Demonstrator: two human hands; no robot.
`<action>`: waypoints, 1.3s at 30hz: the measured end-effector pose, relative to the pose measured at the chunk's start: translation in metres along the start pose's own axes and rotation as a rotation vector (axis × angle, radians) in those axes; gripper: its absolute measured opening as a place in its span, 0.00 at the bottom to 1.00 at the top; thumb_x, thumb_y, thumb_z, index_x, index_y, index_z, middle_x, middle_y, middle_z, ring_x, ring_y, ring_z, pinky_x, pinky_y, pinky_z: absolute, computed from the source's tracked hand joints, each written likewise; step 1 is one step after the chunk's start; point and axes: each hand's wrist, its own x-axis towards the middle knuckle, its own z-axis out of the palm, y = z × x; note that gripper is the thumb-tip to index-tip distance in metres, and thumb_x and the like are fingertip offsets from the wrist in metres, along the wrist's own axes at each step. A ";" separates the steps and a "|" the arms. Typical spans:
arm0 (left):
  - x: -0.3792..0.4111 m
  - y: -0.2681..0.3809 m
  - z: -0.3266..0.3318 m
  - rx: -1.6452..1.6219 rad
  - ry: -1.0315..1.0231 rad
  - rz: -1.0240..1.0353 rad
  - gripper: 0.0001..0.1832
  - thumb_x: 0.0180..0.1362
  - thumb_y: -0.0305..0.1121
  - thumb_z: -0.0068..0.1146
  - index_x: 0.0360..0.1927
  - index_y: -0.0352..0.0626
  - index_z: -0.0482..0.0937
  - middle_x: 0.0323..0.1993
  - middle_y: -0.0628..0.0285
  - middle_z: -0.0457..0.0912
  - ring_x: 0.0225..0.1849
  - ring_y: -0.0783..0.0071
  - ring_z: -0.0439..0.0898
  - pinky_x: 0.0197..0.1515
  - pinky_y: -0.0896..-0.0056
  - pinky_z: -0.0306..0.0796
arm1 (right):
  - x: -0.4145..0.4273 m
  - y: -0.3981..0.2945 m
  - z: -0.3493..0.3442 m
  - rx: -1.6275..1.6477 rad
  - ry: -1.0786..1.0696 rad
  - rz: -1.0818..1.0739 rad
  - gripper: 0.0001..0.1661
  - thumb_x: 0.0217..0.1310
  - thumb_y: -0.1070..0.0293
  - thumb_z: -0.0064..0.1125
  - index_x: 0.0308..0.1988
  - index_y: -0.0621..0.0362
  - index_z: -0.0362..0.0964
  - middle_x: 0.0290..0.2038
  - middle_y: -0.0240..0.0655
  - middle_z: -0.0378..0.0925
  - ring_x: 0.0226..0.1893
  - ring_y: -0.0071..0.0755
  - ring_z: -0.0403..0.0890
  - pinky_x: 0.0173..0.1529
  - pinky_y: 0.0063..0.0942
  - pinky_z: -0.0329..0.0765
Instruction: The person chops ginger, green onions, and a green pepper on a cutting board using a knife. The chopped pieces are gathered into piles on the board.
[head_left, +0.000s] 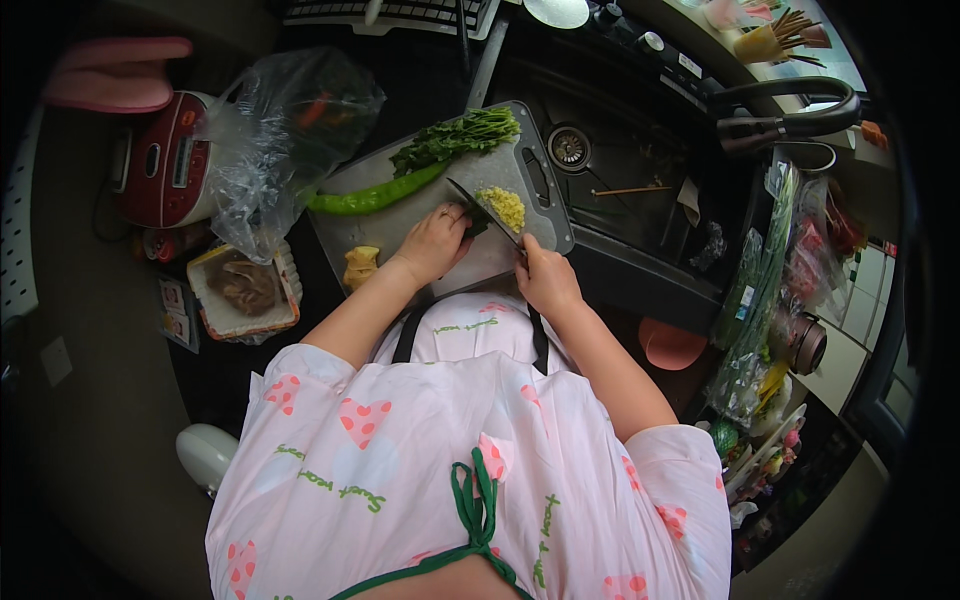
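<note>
My right hand (551, 276) grips the handle of a kitchen knife (486, 212), its blade slanting across the grey cutting board (480, 264). Beside the blade, the curled fingers of my left hand (437, 238) hold down a dark green vegetable piece (477, 223), mostly hidden by hand and knife. Right of the blade lies a heap of pale yellow minced ginger or garlic (504, 208). A long green chili pepper (381, 196) and a bunch of leafy green herbs (459, 138) rest along the board's far side. Near my left forearm sits a piece of ginger root (361, 265).
Right of the board is a dark sink (622, 214) with a faucet (787, 112) over it. To the left stand a clear plastic bag (289, 127), a red rice cooker (169, 161) and a foam tray of meat (246, 289). Bagged scallions (765, 255) lie far right.
</note>
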 end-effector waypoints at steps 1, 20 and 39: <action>0.000 0.000 0.000 0.001 0.000 0.000 0.16 0.52 0.33 0.67 0.43 0.40 0.78 0.50 0.55 0.77 0.52 0.55 0.78 0.51 0.58 0.77 | 0.000 0.003 0.000 0.022 0.026 -0.031 0.09 0.66 0.68 0.55 0.44 0.57 0.67 0.31 0.51 0.82 0.34 0.63 0.82 0.38 0.53 0.78; -0.005 -0.001 0.003 -0.029 0.031 -0.002 0.15 0.54 0.33 0.66 0.44 0.39 0.78 0.51 0.57 0.77 0.53 0.56 0.78 0.50 0.58 0.77 | -0.014 -0.015 -0.014 -0.131 -0.041 0.009 0.10 0.63 0.68 0.56 0.42 0.60 0.67 0.31 0.53 0.82 0.35 0.64 0.83 0.39 0.54 0.80; -0.010 -0.003 0.009 -0.066 0.105 0.025 0.14 0.55 0.30 0.66 0.43 0.39 0.78 0.48 0.56 0.77 0.51 0.54 0.78 0.50 0.57 0.76 | -0.034 -0.026 -0.018 -0.127 -0.055 0.057 0.10 0.65 0.68 0.54 0.41 0.60 0.66 0.31 0.53 0.82 0.34 0.65 0.82 0.38 0.56 0.78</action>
